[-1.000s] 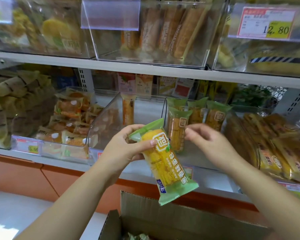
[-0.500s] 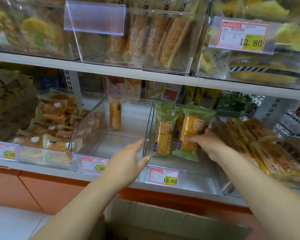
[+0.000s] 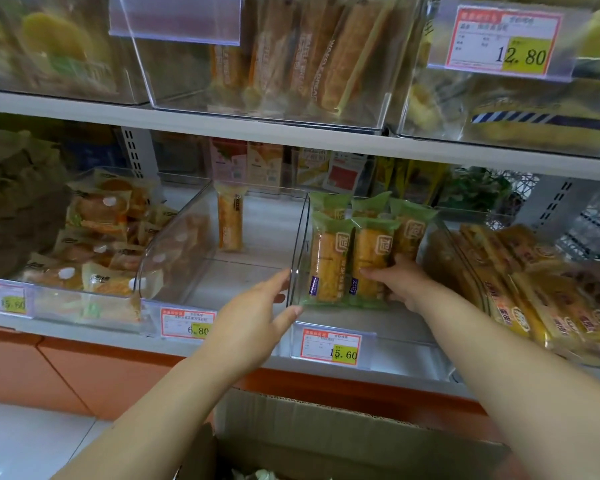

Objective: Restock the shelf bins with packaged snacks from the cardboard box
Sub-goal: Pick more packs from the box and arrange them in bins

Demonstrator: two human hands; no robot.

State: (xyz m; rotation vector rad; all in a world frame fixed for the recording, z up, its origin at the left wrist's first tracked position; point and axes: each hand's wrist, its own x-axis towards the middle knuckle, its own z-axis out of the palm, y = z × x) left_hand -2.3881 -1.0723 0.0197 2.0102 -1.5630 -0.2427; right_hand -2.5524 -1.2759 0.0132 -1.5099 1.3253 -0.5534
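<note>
Head view. The right grip (image 3: 400, 284) reaches into the clear bin (image 3: 395, 327) on the lower shelf (image 3: 118, 337). Thumb in front, fingers behind the lower half of a green snack pack (image 3: 369, 251): grasping it.

The pack stands upright, long axis vertical, second from the left in the front row and touching its left neighbour. More packs stand behind it.

The left grip (image 3: 257, 317) is released, fingers straight, at the bin's left front corner. It appears to touch the wall, though the clear plastic makes contact hard to confirm.

The cardboard box (image 3: 326, 420) lies below both arms. The free left grip is judged nearer, so the next pack lies straight down from it.

The box contents are cut off by the frame edge. The right fingertips are hidden behind the pack.
</note>
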